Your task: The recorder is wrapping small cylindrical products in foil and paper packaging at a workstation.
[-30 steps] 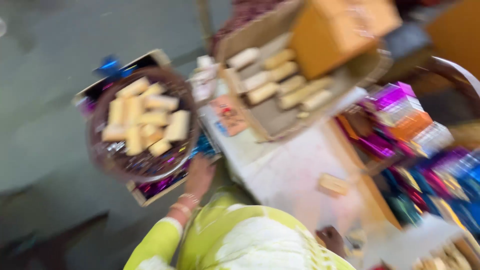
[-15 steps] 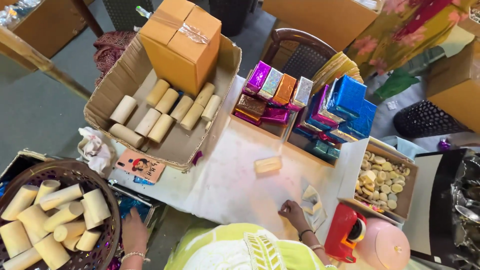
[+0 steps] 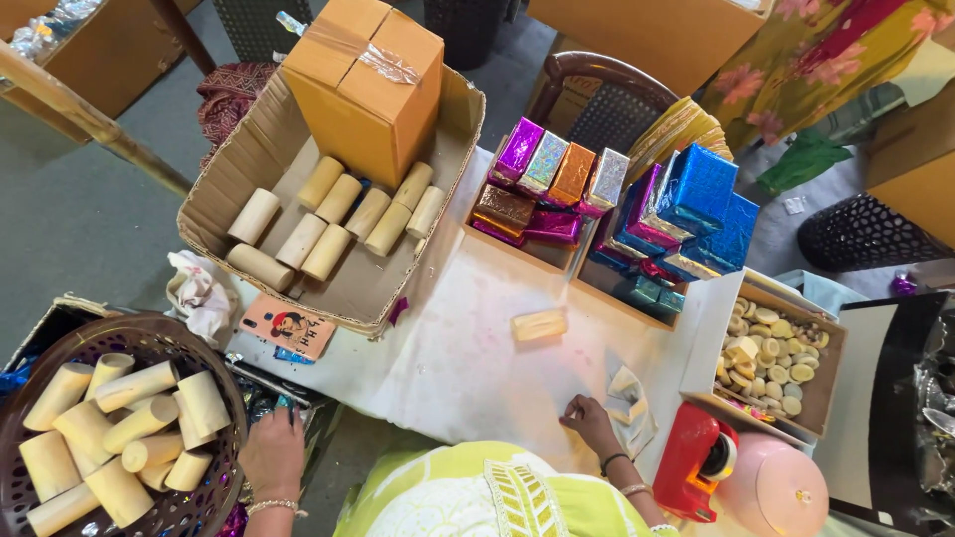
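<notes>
My left hand [image 3: 271, 452] rests flat, fingers loosely spread, at the rim of the round brown plastic basket [image 3: 214, 497], gripping nothing. The basket holds about eleven pale wooden cylinders [image 3: 129, 428], piled loosely. My right hand [image 3: 589, 418] lies on the white-covered table [image 3: 448, 348], fingers curled with the tips pressed down on the cloth; I cannot tell whether anything is pinched under them. Just beside it lies one small folded paper wrapper [image 3: 629, 398]. Further out on the cloth sits one pale yellow rectangular bar [image 3: 538, 324], alone. To my right stand one red tape dispenser [image 3: 691, 459] and one pink domed lid [image 3: 776, 487], touching. Beyond them, a shallow cardboard tray [image 3: 828, 383] holds many small pale pieces, too many to count. Across the table, an open cardboard box [image 3: 249, 159] carries nine more cylinders and one tall sealed carton [image 3: 363, 89]. Beside it, four shiny foil-wrapped boxes [image 3: 557, 169] stand in a row, with blue ones behind.
</notes>
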